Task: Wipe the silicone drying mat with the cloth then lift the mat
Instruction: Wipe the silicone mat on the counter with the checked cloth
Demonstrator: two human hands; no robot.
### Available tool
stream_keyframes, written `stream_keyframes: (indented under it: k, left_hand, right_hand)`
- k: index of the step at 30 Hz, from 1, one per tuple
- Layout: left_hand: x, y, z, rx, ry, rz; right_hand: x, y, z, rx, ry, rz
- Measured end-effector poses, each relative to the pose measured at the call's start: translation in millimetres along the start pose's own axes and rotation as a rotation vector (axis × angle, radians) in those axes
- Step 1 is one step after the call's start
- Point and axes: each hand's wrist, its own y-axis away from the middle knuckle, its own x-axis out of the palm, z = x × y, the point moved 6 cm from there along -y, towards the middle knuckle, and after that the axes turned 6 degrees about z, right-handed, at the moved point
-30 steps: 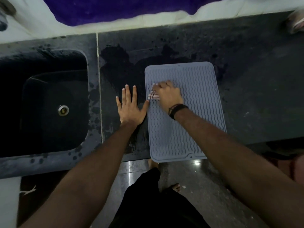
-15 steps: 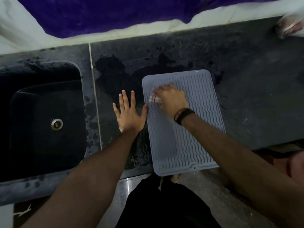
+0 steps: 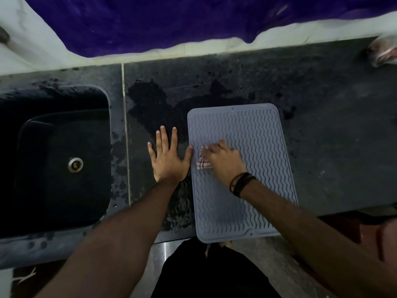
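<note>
One grey mat, one striped cloth, one sink, and two hands: left, right.

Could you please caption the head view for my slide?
Right hand wipes the grey silicone drying mat with a striped cloth; left hand flat beside it.

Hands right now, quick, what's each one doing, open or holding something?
Left hand: open, fingers straight, flat on the countertop beside the mat.
Right hand: presses the cloth on the mat; grip unclear.
</note>
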Motion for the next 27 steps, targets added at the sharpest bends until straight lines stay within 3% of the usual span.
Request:
stream_keyframes:
  k: [3, 8, 12, 23, 27]
  left_hand:
    - [-1, 0, -1, -0.002, -0.002, -0.005]
    - [-1, 0, 0, -0.009, -0.002, 0.008]
    - [-1, -2, 0, -0.017, -0.009, 0.023]
    - [-2, -1, 0, -0.021, -0.001, 0.019]
    - [-2, -1, -1, -0.023, -0.002, 0.029]
  right_hand:
    - [-17, -4, -10, 0.007, -0.022, 0.011]
    - [-73, -68, -30, 0.066, -0.035, -0.185]
    - [-65, -107, -26, 0.089, 0.063, -0.085]
    - [-18, -32, -34, 0.022, 0.012, -0.021]
    - [-49, -62, -53, 0.126, -0.076, -0.19]
